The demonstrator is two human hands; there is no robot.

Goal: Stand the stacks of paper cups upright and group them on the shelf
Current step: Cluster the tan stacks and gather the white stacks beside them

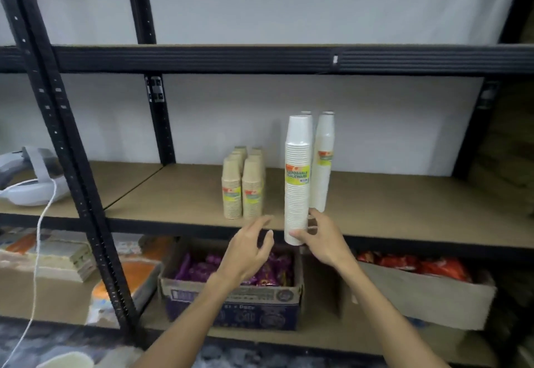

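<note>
Our right hand (pixel 320 237) pinches the base of the tall white cup stack (pixel 297 177), upright before the shelf (pixel 404 203) edge, left hand (pixel 250 247) loose and empty; we'd lift it clear and set it flat beside the standing white stacks (pixel 323 165).
</note>
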